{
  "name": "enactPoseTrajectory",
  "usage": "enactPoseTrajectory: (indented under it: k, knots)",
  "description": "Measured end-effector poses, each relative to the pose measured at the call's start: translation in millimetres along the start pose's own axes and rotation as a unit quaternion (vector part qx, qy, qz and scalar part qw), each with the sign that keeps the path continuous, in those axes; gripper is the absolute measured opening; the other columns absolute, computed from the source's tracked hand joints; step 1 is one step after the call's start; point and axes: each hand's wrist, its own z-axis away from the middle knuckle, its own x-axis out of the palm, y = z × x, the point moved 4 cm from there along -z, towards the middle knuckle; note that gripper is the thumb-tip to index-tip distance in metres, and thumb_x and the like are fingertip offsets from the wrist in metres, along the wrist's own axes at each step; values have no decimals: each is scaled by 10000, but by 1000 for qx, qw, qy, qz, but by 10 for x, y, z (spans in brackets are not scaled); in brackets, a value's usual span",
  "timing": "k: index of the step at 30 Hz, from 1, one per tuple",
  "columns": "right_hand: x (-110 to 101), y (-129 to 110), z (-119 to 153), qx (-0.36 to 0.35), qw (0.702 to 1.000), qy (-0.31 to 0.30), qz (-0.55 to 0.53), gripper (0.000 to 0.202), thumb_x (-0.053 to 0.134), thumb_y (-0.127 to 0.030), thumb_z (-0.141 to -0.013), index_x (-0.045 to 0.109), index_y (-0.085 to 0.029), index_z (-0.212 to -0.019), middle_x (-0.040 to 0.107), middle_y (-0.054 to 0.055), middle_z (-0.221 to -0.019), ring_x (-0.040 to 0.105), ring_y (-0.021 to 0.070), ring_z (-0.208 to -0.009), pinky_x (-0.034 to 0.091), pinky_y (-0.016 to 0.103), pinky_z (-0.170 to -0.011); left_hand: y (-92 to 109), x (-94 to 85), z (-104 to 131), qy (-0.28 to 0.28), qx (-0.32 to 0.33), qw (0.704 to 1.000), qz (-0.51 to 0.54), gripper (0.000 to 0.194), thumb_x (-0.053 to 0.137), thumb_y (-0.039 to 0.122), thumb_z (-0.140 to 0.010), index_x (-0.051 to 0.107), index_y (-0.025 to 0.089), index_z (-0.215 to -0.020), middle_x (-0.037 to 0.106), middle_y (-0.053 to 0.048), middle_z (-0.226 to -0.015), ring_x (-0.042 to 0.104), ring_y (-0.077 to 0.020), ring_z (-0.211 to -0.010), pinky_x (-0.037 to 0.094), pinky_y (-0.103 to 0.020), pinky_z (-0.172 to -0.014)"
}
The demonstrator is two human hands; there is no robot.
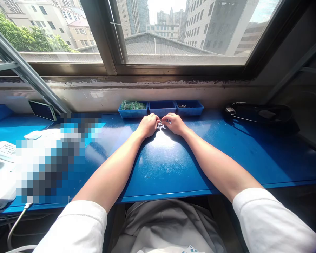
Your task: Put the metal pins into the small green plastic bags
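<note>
My left hand (149, 125) and my right hand (175, 123) meet over the blue table (163, 168), fingertips almost touching. Between them is a cluster of small dark parts (160, 125), too small and too glare-lit to name. The fingers of both hands are pinched together at this cluster; what lies inside each pinch cannot be made out. Just behind the hands stand three blue bins in a row. Green circuit boards (133, 105) fill the left bin (133, 113), and a few small metal pieces (183, 105) lie in the right bin (191, 111). The middle bin (162, 107) sits between them.
A phone (43, 110) leans by a metal bar (34, 75) at the back left. White equipment (0, 175) and a blurred-out patch cover the left side. A black case-like object (260, 113) lies at the back right. The window ledge (94, 95) bounds the far side.
</note>
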Motion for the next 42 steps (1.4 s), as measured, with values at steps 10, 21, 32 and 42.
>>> enactPoseTrajectory:
  k: [10, 21, 32, 42]
  knots:
    - [-11, 10, -23, 2, 1000, 20, 18, 119, 538, -202, -856, 646, -177, -814, 641, 43, -850, 559, 173, -815, 440, 303, -760, 40, -58, 6, 61, 41, 996, 46, 164, 469, 236, -900, 615, 164, -922, 642, -68, -951, 601, -188, -860, 466, -317, -782]
    - [-35, -11, -19, -1, 999, 44, -2, 139, 541, -269, -859, 641, -186, -812, 650, 41, -811, 563, 169, -754, 447, 304, -705, 40, -85, 15, 61, 27, 998, 14, 260, 409, 252, -935, 653, 164, -936, 668, -73, -950, 618, -205, -871, 457, -327, -774]
    - [-81, -113, 13, 42, 990, 52, -121, 198, 629, -363, -771, 658, -170, -805, 650, 14, -725, 556, 128, -625, 455, 258, -592, 22, -77, 12, 25, -19, 999, 12, 274, 369, 260, -937, 629, 179, -969, 648, -83, -992, 605, -217, -931, 451, -341, -813]
    - [-255, 106, -10, 108, 975, 194, 6, 270, 544, -240, -759, 667, -165, -988, 680, 74, -1006, 582, 209, -864, 480, 362, -841, 3, -93, 7, 37, -63, 997, 28, 343, 369, 348, -942, 547, 146, -1154, 621, -109, -1126, 576, -232, -1033, 442, -362, -897]
